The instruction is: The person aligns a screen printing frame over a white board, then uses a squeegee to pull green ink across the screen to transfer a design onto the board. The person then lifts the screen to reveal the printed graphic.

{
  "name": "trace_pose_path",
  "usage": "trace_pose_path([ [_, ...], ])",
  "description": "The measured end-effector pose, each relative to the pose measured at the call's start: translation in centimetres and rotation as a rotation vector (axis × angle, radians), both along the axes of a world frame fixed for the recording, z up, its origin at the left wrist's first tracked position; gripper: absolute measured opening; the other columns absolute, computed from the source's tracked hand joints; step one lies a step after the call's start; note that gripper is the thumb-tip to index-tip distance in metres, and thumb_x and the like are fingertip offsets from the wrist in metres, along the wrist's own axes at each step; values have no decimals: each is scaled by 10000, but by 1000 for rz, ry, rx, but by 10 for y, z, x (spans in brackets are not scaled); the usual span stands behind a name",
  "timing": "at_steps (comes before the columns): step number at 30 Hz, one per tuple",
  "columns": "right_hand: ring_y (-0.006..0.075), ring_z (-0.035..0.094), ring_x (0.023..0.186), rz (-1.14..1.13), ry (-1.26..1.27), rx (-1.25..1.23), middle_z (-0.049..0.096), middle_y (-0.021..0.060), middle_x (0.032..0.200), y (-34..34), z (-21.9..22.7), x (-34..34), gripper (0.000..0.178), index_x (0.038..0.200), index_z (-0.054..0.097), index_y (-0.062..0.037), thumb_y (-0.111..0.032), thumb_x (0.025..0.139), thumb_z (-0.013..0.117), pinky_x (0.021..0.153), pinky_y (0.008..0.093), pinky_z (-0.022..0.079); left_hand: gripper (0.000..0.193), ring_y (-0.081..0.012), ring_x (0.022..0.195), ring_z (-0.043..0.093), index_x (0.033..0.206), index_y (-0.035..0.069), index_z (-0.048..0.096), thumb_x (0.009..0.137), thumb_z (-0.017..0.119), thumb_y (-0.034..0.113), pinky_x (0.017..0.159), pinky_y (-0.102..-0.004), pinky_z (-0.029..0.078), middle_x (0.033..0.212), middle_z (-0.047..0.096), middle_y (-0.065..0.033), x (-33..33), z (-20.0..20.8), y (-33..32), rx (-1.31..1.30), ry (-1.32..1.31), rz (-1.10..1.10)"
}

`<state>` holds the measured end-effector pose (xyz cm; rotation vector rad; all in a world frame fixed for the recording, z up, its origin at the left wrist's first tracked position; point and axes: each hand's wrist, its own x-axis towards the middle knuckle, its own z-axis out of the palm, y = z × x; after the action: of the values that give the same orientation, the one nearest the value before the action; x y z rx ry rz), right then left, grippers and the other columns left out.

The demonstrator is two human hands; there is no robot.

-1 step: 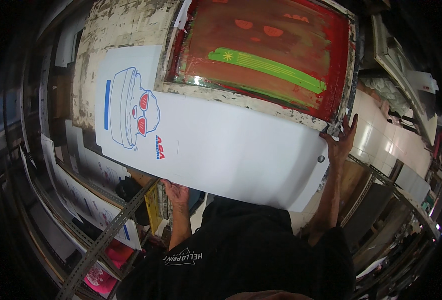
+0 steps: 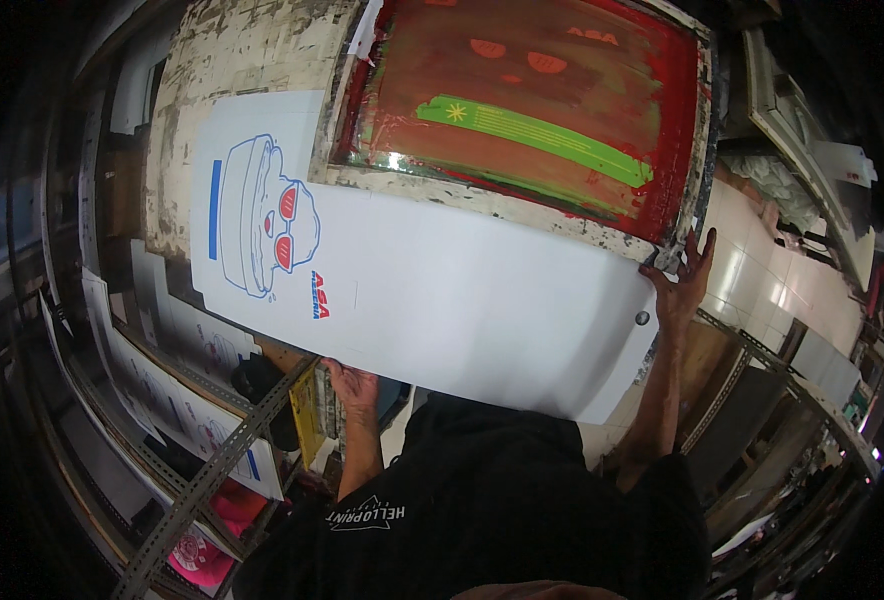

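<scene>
A large white printed sheet (image 2: 462, 290) lies across a paint-stained board (image 2: 187, 190). On its left part are a blue line drawing with red sunglasses and some red and blue lettering. My left hand (image 2: 354, 388) grips the sheet's near edge, its fingers partly hidden by the edge. At the right end, my right hand (image 2: 680, 285) has its fingers spread, touching the sheet's edge beside the corner of a screen-printing frame (image 2: 522, 195). That frame overlaps the far part of the sheet; its mesh is smeared with red ink and has a green strip across it.
A perforated metal rail (image 2: 202, 485) runs at the lower left, beside a rack with similar printed sheets (image 2: 177, 410). Something pink (image 2: 207, 545) sits below it. Panels (image 2: 742, 405) lean at the right, near a tiled floor (image 2: 747, 255). A dark round spot (image 2: 642, 318) marks the sheet's right end.
</scene>
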<state>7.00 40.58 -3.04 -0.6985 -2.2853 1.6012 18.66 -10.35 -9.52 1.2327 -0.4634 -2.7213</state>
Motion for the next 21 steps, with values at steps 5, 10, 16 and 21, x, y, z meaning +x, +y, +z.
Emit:
trace_pose_path([
  [5,327,439,1282,-19,-6,-45,351,243,1447,1,-1,0,1170,1506,125,-126,152,570,768,959,419,512,449,-242,1152,574,1245,83,543,907,596,373,949,-459,501,1250,603,-82,8,-13,-9,-10,52,-35],
  [10,330,437,1284,-8,3,-33,351,245,1445,0,1,0,1168,1507,121,-126,153,571,760,957,422,513,479,-247,1182,548,1277,82,522,909,589,382,993,-471,461,1271,590,-77,7,-12,-7,-21,26,-8],
  [16,334,458,1264,-6,13,-40,341,243,1452,0,0,0,1149,1506,119,-124,152,587,752,924,407,537,478,-244,1195,532,1274,73,523,918,577,388,1006,-474,444,1295,574,-62,10,-16,-11,-27,16,5],
  [21,326,469,1251,-12,12,-85,338,233,1458,0,0,0,1131,1507,117,-135,160,604,731,913,403,544,473,-239,1190,533,1269,77,529,930,558,406,1011,-465,435,1294,575,-64,10,-15,-11,-13,19,-37],
])
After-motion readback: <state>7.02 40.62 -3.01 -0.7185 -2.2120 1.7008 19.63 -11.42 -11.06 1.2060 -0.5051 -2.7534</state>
